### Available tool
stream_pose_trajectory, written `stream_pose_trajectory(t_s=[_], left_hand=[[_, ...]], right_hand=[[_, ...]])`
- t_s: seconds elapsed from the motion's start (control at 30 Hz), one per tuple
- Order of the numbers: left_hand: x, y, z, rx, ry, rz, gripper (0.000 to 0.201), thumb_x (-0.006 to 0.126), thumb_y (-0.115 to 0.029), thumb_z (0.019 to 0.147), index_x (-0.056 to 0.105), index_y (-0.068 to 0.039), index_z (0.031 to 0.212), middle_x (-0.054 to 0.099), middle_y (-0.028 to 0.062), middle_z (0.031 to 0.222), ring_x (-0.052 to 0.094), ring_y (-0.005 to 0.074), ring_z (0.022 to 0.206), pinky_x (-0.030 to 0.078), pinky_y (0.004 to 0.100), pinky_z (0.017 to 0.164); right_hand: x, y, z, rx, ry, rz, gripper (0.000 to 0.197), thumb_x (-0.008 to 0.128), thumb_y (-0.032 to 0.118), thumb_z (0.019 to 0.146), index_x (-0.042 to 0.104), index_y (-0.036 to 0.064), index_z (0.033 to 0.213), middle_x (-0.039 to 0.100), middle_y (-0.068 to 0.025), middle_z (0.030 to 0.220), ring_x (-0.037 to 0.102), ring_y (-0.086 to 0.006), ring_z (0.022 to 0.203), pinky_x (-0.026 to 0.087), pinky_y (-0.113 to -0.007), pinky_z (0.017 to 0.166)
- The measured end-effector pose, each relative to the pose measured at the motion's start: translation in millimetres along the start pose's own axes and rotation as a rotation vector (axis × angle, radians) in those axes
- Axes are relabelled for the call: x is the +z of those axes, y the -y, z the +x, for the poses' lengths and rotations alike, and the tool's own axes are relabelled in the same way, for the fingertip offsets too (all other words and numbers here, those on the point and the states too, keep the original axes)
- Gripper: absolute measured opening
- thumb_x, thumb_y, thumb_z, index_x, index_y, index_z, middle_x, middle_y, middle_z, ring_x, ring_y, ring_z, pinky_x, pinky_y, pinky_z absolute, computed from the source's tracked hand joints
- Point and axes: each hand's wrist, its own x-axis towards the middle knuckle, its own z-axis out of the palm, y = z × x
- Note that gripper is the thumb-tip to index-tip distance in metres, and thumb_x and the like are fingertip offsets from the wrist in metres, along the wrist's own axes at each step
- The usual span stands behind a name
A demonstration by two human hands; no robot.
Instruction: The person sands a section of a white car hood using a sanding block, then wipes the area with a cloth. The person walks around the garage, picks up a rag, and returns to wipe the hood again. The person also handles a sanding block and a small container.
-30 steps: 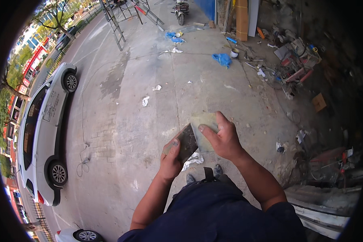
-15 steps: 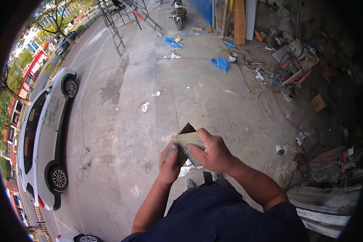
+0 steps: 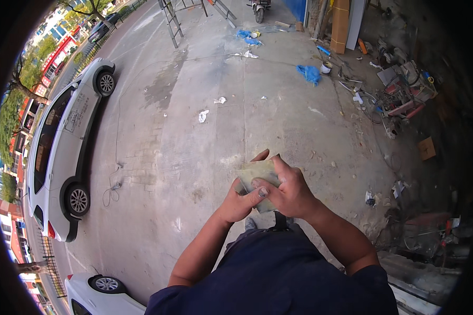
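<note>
In front of my waist, both hands grip a pale, greenish-beige flat sheet with dusty smudges; its exact kind is unclear. My left hand is closed on the lower left part, its thumb lying across the near side. A finger pokes out beyond the far edge, and the other left fingers are hidden under the sheet. My right hand pinches the right side between thumb and index finger. The two thumbs meet near the sheet's lower edge.
A white car stands at left, with another white car at lower left. A blue plastic bag and paper scraps lie on the concrete. Cluttered tools and parts fill the right side. Metal ladder legs stand far off.
My hands have shifted slightly right and drawn together, with the sheet turned between them. A dark corner that stuck up behind it no longer shows. The whole view has shifted.
</note>
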Motion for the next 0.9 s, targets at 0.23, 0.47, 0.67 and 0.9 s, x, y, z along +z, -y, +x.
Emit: stream_pose_trajectory(t_s=[0.23,0.47,0.67,0.9], left_hand=[[-22,1,-5,-0.057,0.103,0.032,0.090,0.092,-0.040,0.097,0.050,-0.007,0.170,0.070,0.0069,0.144,0.066,0.0196,0.132,0.054,0.0396,0.114],[-47,-1,-15,-0.309,0.145,0.204,0.059,0.090,-0.041,0.101,0.069,-0.008,0.145,0.076,0.0019,0.124,0.070,0.0133,0.110,0.060,0.0320,0.089],[-39,4,-7,-0.153,0.163,0.132,0.060,0.091,-0.039,0.101,0.069,-0.007,0.145,0.075,0.0045,0.127,0.069,0.0164,0.116,0.059,0.0358,0.099],[-28,-7,1,-0.220,0.250,0.204,0.057,0.091,-0.033,0.101,0.069,-0.004,0.145,0.076,0.0077,0.130,0.069,0.0187,0.119,0.058,0.0382,0.104]], right_hand=[[11,6,8,-0.003,0.103,-0.067,0.038,0.086,0.024,0.101,0.065,-0.0027,0.120,0.079,-0.0223,0.101,0.081,-0.0301,0.091,0.060,-0.043,0.082],[13,9,16,0.112,0.197,0.031,0.035,0.084,0.021,0.101,0.064,-0.0021,0.119,0.079,-0.0207,0.093,0.077,-0.0257,0.083,0.060,-0.042,0.079],[18,5,11,0.135,0.072,0.197,0.029,0.080,0.019,0.104,0.067,-0.0008,0.120,0.080,-0.0146,0.104,0.075,-0.0188,0.093,0.060,-0.039,0.084],[21,-8,-8,0.089,-0.061,0.109,0.031,0.081,0.025,0.104,0.062,0.0001,0.107,0.076,-0.0151,0.096,0.070,-0.0146,0.090,0.059,-0.038,0.082]])
